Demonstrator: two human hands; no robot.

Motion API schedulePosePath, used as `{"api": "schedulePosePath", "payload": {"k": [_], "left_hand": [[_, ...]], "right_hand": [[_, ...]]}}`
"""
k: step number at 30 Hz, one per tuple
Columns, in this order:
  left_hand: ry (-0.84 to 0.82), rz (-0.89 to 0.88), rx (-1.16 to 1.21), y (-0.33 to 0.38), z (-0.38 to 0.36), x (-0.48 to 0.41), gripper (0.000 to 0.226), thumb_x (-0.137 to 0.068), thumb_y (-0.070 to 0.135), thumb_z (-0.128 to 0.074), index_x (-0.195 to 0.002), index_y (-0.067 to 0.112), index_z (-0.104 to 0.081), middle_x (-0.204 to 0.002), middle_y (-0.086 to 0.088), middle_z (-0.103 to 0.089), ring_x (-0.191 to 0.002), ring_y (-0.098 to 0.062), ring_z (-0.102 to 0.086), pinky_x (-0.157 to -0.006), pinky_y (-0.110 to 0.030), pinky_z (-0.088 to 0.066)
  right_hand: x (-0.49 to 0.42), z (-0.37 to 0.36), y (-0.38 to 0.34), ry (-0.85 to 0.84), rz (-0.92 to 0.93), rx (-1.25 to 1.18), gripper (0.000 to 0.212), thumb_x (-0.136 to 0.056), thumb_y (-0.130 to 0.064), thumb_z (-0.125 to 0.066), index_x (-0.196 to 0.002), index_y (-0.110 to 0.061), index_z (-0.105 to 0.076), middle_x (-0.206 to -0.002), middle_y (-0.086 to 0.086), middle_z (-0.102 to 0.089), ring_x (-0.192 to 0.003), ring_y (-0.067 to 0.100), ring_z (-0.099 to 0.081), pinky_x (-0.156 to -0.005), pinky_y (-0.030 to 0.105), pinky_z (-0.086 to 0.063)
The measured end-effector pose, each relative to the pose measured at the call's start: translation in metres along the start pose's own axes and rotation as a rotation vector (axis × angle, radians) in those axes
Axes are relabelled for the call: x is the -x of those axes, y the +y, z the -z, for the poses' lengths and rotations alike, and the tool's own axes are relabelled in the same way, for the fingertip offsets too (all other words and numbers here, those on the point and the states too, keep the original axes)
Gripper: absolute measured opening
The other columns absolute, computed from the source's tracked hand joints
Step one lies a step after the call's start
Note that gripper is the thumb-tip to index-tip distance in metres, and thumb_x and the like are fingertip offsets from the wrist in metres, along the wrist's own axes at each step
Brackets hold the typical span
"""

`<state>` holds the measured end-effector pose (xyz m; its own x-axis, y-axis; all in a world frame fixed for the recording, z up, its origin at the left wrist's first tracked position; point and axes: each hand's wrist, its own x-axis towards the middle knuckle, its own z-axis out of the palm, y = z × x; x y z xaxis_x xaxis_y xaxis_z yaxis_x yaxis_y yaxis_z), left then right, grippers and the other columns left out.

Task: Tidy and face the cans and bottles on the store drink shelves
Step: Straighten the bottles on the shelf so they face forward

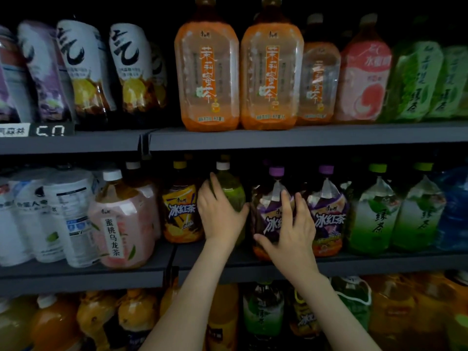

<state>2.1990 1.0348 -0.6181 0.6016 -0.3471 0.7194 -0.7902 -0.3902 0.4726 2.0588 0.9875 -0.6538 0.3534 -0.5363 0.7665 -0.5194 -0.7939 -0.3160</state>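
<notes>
The green bottle (pixel 231 191), white-capped, stands on the middle shelf (pixel 354 259) between a yellow-labelled iced tea bottle (pixel 181 211) and a purple-labelled bottle (pixel 268 211). It sits a little behind its neighbours, and its label seems turned away, though the dim light makes that uncertain.

The step in hand looks like facing these two. To do it well, turn the green bottle on its base rather than lifting it, bring the label square to the aisle, then draw it forward until it lines up with the row. The shelf above is close, so keep the cap low.

The left hand (pixel 220 214) wraps the green bottle's body, fingers curled up its left side and thumb across the front. The right hand (pixel 291 229) lies on the purple-labelled bottle, fingers fairly straight over the label and thumb spread low to the left, pressing rather than clasping.
</notes>
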Motion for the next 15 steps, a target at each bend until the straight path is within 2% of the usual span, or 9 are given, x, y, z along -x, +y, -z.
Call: {"api": "schedulePosePath", "payload": {"k": [3,7,10,12,14,15], "left_hand": [[-0.043,0.068,-0.013,0.006,0.001,-0.008,0.115,-0.063,0.049,-0.078,-0.147,0.002,-0.016,-0.133,-0.020,-0.034,-0.122,-0.035,-0.028,-0.105,-0.047,-0.025],[0.065,0.024,0.148,0.004,0.010,0.008,0.098,-0.059,0.042,-0.074,-0.137,-0.001,-0.032,-0.127,-0.022,-0.036,-0.117,-0.035,-0.029,-0.101,-0.050,-0.031],[0.092,-0.015,0.304,-0.006,0.022,0.036,0.082,-0.071,0.045,-0.057,-0.137,0.010,-0.024,-0.134,-0.025,-0.031,-0.122,-0.039,-0.031,-0.103,-0.043,-0.028],[0.037,-0.026,0.363,-0.012,0.034,0.049,0.076,-0.077,0.044,-0.055,-0.138,0.015,-0.019,-0.136,-0.027,-0.030,-0.124,-0.041,-0.034,-0.103,-0.040,-0.028],[-0.008,0.004,0.392,-0.014,0.049,0.053,0.072,-0.080,0.046,-0.056,-0.136,0.018,-0.020,-0.134,-0.027,-0.033,-0.124,-0.039,-0.037,-0.103,-0.036,-0.031],[-0.016,0.023,0.393,-0.013,0.057,0.053,0.069,-0.081,0.048,-0.055,-0.135,0.019,-0.022,-0.134,-0.027,-0.035,-0.124,-0.037,-0.037,-0.104,-0.033,-0.031]], "right_hand": [[-0.003,0.003,-0.004,0.058,-0.017,-0.053,0.089,-0.081,-0.056,-0.057,-0.150,-0.016,-0.017,-0.149,0.019,-0.025,-0.135,0.030,-0.021,-0.106,0.043,-0.021],[-0.016,0.014,-0.028,0.116,0.142,-0.285,0.064,-0.091,-0.039,-0.048,-0.144,-0.008,-0.030,-0.142,0.010,-0.039,-0.133,0.017,-0.029,-0.112,0.025,-0.016],[-0.029,0.017,-0.053,-0.071,0.197,-0.494,0.064,-0.093,-0.038,-0.049,-0.147,-0.012,-0.026,-0.141,-0.004,-0.035,-0.134,0.004,-0.022,-0.112,0.012,-0.011],[-0.037,0.013,-0.069,-0.282,0.176,-0.554,0.069,-0.092,-0.045,-0.052,-0.147,-0.013,-0.026,-0.141,-0.006,-0.035,-0.136,0.006,-0.022,-0.115,0.019,-0.015],[-0.037,0.009,-0.083,-0.338,0.236,-0.510,0.061,-0.091,-0.045,-0.048,-0.140,-0.009,-0.042,-0.140,0.005,-0.047,-0.136,0.015,-0.032,-0.116,0.036,-0.024],[-0.036,0.009,-0.088,-0.335,0.260,-0.505,0.056,-0.091,-0.042,-0.046,-0.134,-0.006,-0.049,-0.136,0.009,-0.052,-0.133,0.018,-0.037,-0.114,0.041,-0.025]]}}
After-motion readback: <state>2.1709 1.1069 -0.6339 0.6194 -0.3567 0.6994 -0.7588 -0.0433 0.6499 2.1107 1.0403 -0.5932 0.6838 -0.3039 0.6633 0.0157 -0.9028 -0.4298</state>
